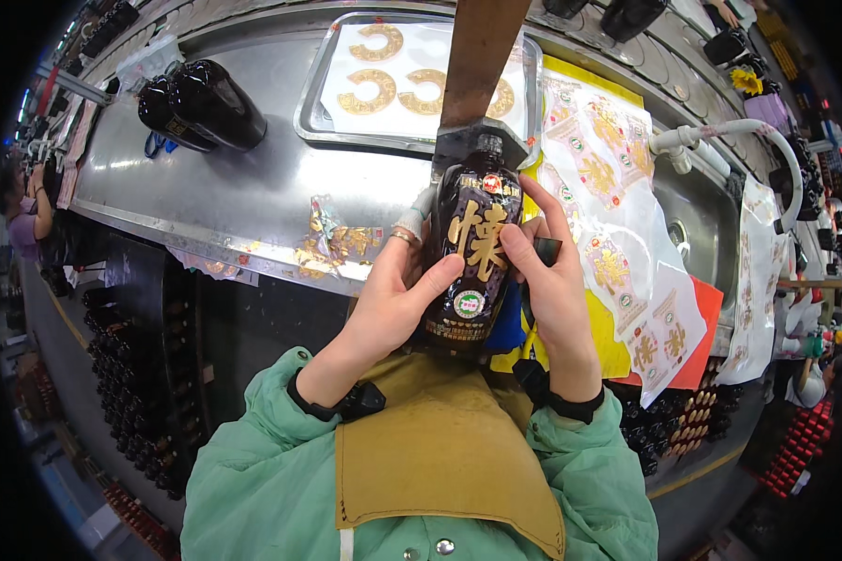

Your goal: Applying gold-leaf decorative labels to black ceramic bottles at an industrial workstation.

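A glossy dark bottle [485, 280] with large gold lettering and a round green-and-white emblem is held close to my apron, its neck pointing away from me. My left hand [379, 297] grips its left side, thumb on the front; one finger has a pale wrap. My right hand [557, 290] closes on the right side, thumb pressing beside the gold lettering. A small black piece lies by the right fingers; I cannot make out what it is. Gold decal scraps [332, 238] lie left of the bottle on the metal bench [281, 178].
A metal tray [346, 140] bears a sheet of gold C-shaped decals [367, 92]. Two dark bottles [217, 105] stand at the left. Decal sheets [608, 252] cover the right side, beside a sink [706, 215] with a white pipe [720, 128]. A brown post [477, 65] rises beyond the bottle.
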The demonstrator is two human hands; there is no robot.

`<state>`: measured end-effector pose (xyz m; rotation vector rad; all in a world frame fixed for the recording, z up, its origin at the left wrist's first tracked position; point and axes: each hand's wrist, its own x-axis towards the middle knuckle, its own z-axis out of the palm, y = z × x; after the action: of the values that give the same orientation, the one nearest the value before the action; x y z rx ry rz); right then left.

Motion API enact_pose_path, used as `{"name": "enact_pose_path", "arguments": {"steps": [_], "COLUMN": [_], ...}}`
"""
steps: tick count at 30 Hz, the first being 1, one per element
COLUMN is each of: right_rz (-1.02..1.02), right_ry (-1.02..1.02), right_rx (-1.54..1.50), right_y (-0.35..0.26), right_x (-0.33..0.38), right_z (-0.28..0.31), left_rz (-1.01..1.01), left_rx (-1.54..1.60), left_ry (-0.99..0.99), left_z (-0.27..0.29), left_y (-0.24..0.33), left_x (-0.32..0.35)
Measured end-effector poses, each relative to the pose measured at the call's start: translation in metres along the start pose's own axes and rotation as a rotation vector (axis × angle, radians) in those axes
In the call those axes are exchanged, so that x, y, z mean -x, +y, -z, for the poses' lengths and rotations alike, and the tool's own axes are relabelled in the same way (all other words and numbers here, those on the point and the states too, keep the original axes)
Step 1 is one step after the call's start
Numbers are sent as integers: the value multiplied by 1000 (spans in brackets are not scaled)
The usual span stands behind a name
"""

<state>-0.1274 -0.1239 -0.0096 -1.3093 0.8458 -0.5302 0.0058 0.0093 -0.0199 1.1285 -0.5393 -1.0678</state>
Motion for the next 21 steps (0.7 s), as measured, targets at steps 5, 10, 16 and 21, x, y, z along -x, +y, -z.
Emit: {"name": "enact_pose_path", "arguments": {"steps": [5, 10, 16, 21], "right_rz": [11, 32, 32, 28], "right_ry": [4, 20, 12, 22], "right_rx": [-2, 11, 21, 46], "right_y": [1, 3, 3, 8], "right_x": [0, -1, -2, -1], "right_z": [-1, -4, -3, -1], "left_rz": [-10, 45, 45, 46], "left_rx": [-3, 17, -18, -7], "left_ry": [1, -11, -2, 2], "left_z": [-1, -1, -3, -3], "left_y": [1, 5, 8, 8], "left_x": [0, 1, 1, 1]}}
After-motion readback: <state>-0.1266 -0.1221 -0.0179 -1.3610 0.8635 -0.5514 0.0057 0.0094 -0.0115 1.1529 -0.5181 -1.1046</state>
